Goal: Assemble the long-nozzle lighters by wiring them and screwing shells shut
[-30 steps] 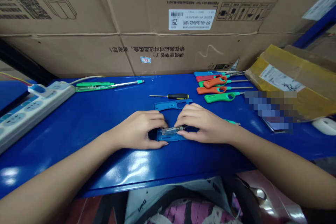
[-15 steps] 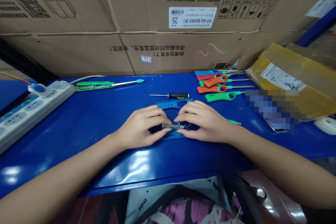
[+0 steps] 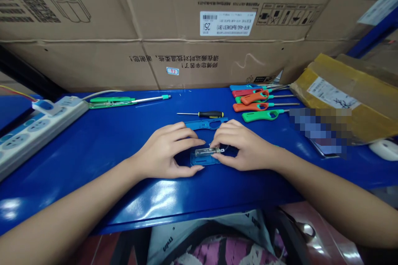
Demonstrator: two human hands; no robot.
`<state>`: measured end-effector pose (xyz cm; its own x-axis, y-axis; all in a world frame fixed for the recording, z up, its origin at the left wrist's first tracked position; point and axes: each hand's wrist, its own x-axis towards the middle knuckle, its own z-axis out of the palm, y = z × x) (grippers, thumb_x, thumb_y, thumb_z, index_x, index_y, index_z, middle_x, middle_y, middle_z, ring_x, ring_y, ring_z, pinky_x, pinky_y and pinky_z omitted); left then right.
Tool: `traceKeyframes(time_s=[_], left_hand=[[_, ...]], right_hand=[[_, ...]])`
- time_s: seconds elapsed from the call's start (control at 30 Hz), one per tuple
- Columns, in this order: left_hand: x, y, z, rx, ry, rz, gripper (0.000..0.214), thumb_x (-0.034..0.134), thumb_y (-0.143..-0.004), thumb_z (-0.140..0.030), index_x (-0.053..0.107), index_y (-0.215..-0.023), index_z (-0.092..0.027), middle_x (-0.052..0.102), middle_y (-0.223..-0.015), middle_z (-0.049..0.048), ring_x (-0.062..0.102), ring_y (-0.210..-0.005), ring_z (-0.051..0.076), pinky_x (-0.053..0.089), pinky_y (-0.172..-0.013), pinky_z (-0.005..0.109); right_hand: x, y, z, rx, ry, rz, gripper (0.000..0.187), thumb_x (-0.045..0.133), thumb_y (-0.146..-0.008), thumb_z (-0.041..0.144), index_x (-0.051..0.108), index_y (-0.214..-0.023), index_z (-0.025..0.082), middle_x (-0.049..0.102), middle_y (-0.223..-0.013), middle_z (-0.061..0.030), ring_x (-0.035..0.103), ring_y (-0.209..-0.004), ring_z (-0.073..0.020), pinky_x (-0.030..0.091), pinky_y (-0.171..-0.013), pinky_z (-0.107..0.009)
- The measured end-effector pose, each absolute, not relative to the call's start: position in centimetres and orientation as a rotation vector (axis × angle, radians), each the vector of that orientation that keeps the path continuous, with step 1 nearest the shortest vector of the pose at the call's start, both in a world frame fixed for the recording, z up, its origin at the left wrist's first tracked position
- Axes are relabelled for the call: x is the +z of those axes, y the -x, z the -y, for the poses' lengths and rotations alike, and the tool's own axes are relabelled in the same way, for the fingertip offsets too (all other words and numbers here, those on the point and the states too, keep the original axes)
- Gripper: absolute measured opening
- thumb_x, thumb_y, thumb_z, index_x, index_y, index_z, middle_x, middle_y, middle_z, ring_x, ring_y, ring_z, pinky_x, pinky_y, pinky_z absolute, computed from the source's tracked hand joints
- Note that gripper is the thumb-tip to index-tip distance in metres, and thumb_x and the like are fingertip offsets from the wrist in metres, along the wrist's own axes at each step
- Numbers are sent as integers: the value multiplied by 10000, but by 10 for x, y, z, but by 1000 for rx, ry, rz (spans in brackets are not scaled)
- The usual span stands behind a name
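My right hand (image 3: 241,145) pinches the metal-fitted end of a small clear fuel tank (image 3: 203,152), like a lighter's inner reservoir. The tank is over a blue lighter casing half (image 3: 199,160) on the table; whether it rests in the casing I cannot tell. My left hand (image 3: 174,151) is open around the tank's left end, thumb and fingers apart. Behind the hands lies another blue casing half (image 3: 205,124) with a trigger loop. Beyond it is a screwdriver (image 3: 211,114) with a black and yellow handle.
Several assembled lighters (image 3: 255,96) lie at the back right, beside a yellow-taped package (image 3: 336,95) and a blurred phone (image 3: 329,145). A green opened lighter (image 3: 112,102) lies at the back left, near a power strip (image 3: 37,126). Cardboard (image 3: 174,8) walls the back.
My left fingers have let go of the tank and spread apart. The tank now shows more fully over the blue casing, still in my right hand's pinch.
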<state>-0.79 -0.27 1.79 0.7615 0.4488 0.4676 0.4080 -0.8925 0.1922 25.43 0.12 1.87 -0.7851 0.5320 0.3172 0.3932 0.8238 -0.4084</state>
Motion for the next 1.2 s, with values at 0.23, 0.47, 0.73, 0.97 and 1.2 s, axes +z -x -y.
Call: traceKeyframes(time_s=[0.23,0.47,0.73,0.97,1.2], left_hand=[[16,7,2,471,-2862,-743,286,703,-810,-371,717,-1043,-205,708,-960,44,622,-836,205,497,-771,335],[13,4,3,508,-2797,-774,240,710,-816,-337,717,-1018,-208,700,-924,30,635,-828,198,501,-790,330],[12,4,3,485,-2790,-794,266,706,-828,-373,716,-1037,-210,703,-946,33,636,-849,208,504,-810,348],[12,4,3,519,-2745,-804,233,587,-953,-358,709,-1075,-201,714,-1012,55,644,-901,214,508,-855,365],[10,5,3,664,-2695,-714,200,596,-960,-273,717,-1099,-194,715,-1017,68,652,-902,199,524,-839,339]], right_hand=[[19,-254,0,299,657,2710,144,570,-953,292,673,-958,191,714,-925,-50,591,-891,-200,362,-873,-374],[14,-246,6,238,643,2724,155,580,-944,292,688,-929,183,698,-900,-53,579,-860,-198,367,-824,-356],[15,-247,5,255,694,2792,210,605,-952,364,697,-984,179,672,-988,-70,560,-898,-206,366,-838,-362],[24,-257,-1,312,737,2648,177,567,-972,314,686,-1024,193,681,-1021,-62,591,-956,-202,371,-870,-366],[35,-274,-11,203,831,2579,173,568,-967,281,668,-854,197,688,-900,-54,587,-863,-197,380,-838,-364]])
